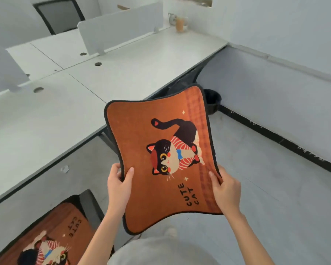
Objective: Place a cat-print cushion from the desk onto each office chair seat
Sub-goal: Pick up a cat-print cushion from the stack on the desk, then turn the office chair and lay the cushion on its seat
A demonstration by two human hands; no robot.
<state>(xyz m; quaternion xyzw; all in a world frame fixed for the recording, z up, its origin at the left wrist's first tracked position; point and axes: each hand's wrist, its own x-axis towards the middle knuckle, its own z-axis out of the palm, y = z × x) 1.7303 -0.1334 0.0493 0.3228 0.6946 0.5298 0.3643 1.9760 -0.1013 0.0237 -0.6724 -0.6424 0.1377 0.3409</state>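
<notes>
Two hands, left hand [119, 185] and right hand [225, 190], gripped the cat-print cushion [161, 159] by opposite edges, thumbs on top, beyond the desk [46, 121] edge.

held cushion [161, 159] right of desk [122, 69], second cushion [46, 236] lower left

I see a long white desk [141, 60] running along the left, made of joined panels with round cable holes [98, 64] cut in the top. Pale grey divider screens [120, 25] stand upright along its middle. Beyond them a dark mesh chair back [59, 15] shows at the far side. The floor [275, 178] is smooth grey, edged by a black skirting strip [275, 138] under a pale wall [285, 31]. A black bin [212, 101] sits in the corner by the desk end. A glass with something orange [179, 23] stands on the far desk corner. Light is soft and even.
</notes>
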